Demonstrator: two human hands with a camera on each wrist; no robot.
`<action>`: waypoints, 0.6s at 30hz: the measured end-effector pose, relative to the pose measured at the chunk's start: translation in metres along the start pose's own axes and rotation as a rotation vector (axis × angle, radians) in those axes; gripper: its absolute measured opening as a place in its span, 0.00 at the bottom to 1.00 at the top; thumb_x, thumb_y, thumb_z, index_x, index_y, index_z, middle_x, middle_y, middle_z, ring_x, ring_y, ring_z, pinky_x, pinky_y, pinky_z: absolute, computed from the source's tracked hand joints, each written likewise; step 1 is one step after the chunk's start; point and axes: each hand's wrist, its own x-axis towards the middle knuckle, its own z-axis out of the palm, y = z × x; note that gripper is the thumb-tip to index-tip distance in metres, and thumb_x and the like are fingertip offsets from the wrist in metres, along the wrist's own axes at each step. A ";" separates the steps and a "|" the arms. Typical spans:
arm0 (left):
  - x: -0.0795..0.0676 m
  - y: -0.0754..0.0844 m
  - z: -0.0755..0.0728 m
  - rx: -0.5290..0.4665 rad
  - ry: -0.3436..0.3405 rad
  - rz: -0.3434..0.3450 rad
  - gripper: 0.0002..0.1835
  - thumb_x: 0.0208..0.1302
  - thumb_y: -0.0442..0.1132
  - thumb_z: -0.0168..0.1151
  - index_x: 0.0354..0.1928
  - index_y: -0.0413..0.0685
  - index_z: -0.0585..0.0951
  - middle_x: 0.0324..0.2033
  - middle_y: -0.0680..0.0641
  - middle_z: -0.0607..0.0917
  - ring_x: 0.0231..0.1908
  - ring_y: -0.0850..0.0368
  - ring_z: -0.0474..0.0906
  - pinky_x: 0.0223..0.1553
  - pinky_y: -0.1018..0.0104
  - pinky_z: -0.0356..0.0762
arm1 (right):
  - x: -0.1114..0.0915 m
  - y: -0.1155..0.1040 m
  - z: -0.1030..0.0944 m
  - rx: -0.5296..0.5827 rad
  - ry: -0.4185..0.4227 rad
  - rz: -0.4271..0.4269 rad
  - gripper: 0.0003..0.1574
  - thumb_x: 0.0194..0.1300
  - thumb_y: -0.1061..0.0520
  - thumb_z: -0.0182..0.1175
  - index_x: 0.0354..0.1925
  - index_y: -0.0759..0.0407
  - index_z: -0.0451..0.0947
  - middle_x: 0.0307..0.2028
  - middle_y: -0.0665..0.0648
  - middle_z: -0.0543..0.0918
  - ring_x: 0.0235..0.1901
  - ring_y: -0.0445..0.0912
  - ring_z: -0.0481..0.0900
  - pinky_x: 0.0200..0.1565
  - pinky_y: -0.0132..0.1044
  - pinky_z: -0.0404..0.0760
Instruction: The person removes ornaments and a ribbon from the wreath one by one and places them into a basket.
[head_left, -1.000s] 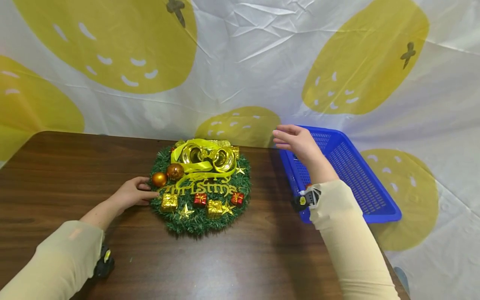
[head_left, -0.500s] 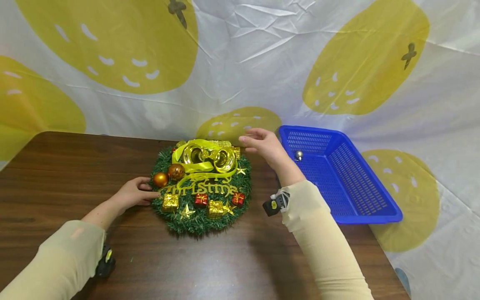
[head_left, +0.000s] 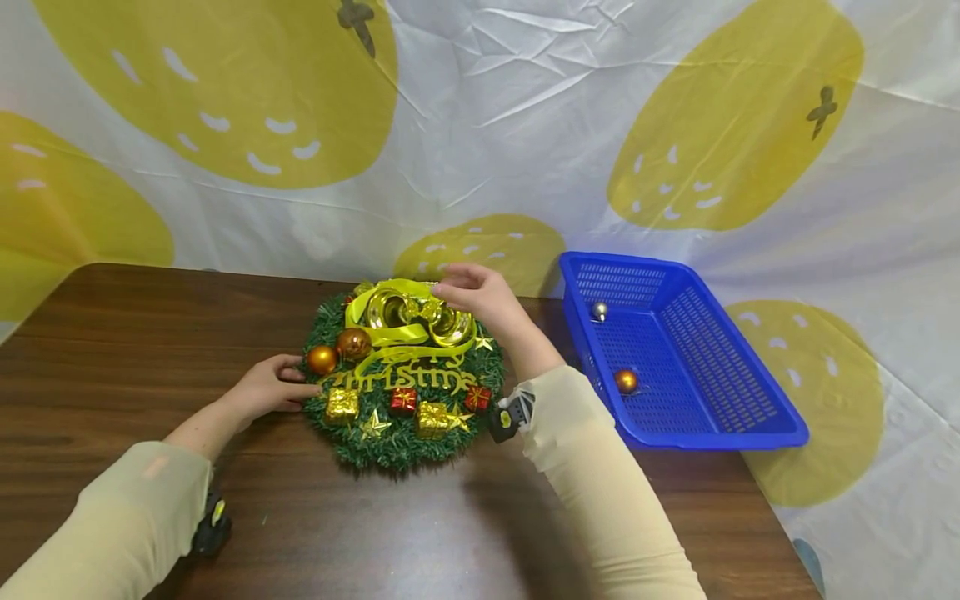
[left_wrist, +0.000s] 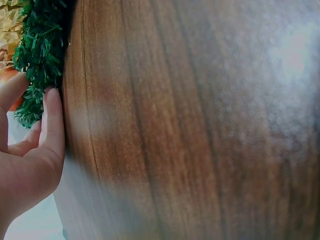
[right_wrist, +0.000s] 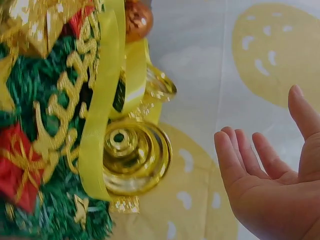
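Note:
A green Christmas wreath (head_left: pixel 401 450) lies on the table, trimmed with stars, small gift boxes and gold "Christmas" lettering. My left hand (head_left: pixel 262 387) holds its left edge, the greenery between thumb and fingers in the left wrist view. Two orange-brown baubles (head_left: pixel 322 359) sit just beside that grip. My right hand (head_left: pixel 483 298) hovers at the wreath's upper right, fingers spread with nothing between them. Below it are two gold bells (head_left: pixel 452 327) with a yellow ribbon (head_left: pixel 397 336) looped around them. In the right wrist view the fingers stand apart from the bells.
A blue plastic basket (head_left: pixel 693 350) stands right of the wreath. In it lie a silver bauble (head_left: pixel 599 311) and an orange bauble (head_left: pixel 626 382). A white curtain (head_left: pixel 480 125) with yellow fruit prints hangs behind the brown wooden table (head_left: pixel 360 533).
My right hand has moved left from over the basket to above the bells, uncovering the baubles in the basket. My left hand and the wreath have stayed put.

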 end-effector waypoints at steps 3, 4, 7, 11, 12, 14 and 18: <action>0.000 0.000 0.000 0.002 -0.003 0.001 0.44 0.64 0.41 0.60 0.69 0.25 0.46 0.59 0.24 0.61 0.51 0.40 0.74 0.46 0.58 0.83 | 0.002 0.001 0.009 -0.011 -0.016 0.001 0.33 0.63 0.55 0.61 0.65 0.59 0.65 0.56 0.62 0.76 0.56 0.55 0.74 0.59 0.44 0.76; 0.000 0.000 0.000 0.002 -0.004 0.001 0.44 0.64 0.41 0.60 0.69 0.25 0.46 0.59 0.24 0.61 0.52 0.40 0.74 0.47 0.58 0.83 | 0.003 0.002 0.013 -0.016 -0.023 0.002 0.33 0.63 0.55 0.61 0.65 0.58 0.66 0.56 0.62 0.76 0.56 0.55 0.74 0.60 0.45 0.75; 0.000 -0.001 -0.001 0.003 -0.005 0.002 0.44 0.64 0.41 0.60 0.69 0.25 0.46 0.59 0.24 0.61 0.52 0.39 0.74 0.47 0.57 0.83 | 0.005 0.004 0.022 -0.041 -0.040 0.008 0.33 0.62 0.53 0.62 0.64 0.55 0.67 0.56 0.60 0.77 0.55 0.53 0.75 0.62 0.49 0.72; 0.001 -0.003 0.000 0.000 -0.007 0.002 0.44 0.64 0.41 0.60 0.69 0.25 0.46 0.59 0.24 0.61 0.52 0.39 0.74 0.47 0.57 0.83 | 0.010 0.009 0.034 -0.041 -0.064 0.022 0.33 0.62 0.53 0.62 0.64 0.54 0.67 0.57 0.59 0.76 0.56 0.52 0.73 0.63 0.51 0.71; 0.001 -0.003 -0.001 -0.001 -0.005 0.002 0.44 0.64 0.41 0.60 0.69 0.25 0.46 0.59 0.24 0.61 0.52 0.39 0.74 0.47 0.57 0.83 | 0.011 0.010 0.037 -0.037 -0.070 0.023 0.34 0.62 0.53 0.62 0.64 0.54 0.67 0.57 0.59 0.76 0.56 0.52 0.73 0.63 0.51 0.71; 0.001 -0.003 -0.001 -0.001 -0.001 0.001 0.44 0.63 0.41 0.60 0.69 0.25 0.46 0.58 0.25 0.62 0.51 0.41 0.75 0.47 0.58 0.83 | 0.014 0.012 0.042 -0.037 -0.075 0.028 0.34 0.62 0.53 0.63 0.65 0.55 0.66 0.57 0.60 0.75 0.57 0.52 0.73 0.63 0.50 0.71; 0.003 -0.004 -0.001 -0.001 0.011 -0.001 0.44 0.63 0.41 0.61 0.69 0.25 0.47 0.58 0.25 0.62 0.48 0.45 0.76 0.46 0.59 0.83 | 0.017 0.015 0.054 -0.032 -0.080 0.034 0.35 0.60 0.53 0.64 0.64 0.57 0.67 0.57 0.60 0.76 0.57 0.52 0.73 0.62 0.51 0.71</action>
